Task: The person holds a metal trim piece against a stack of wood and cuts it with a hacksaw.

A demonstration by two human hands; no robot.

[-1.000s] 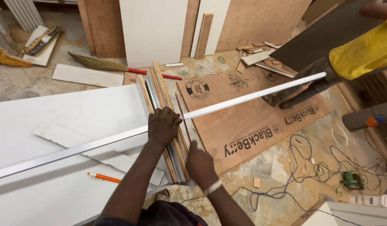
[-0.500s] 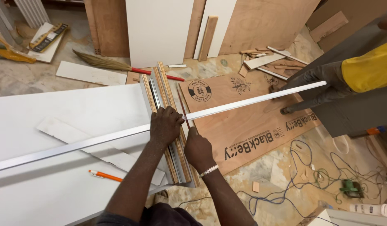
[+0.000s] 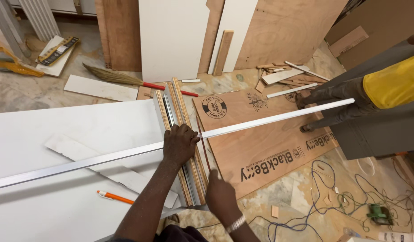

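While left hand [image 3: 180, 144] stays clamped on the white strip [image 3: 278, 117] over the trim bundle [image 3: 180, 130], right hand [image 3: 221, 197] has dropped toward 6 o'clock, fingers closed on a thin dark strip [image 3: 205, 154], peeling it approx. lengthwise off the bundle. White strip runs 8 to 2 o'clock.

The white worktop [image 3: 72, 134] carries a long aluminium strip [image 3: 104, 157], a white offcut [image 3: 108, 168], and an orange pen [image 3: 115, 197] at six o'clock.

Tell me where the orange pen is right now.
In the head view, the orange pen lies on the white board, lower left, just left of the person's left forearm and below the long metal strip.
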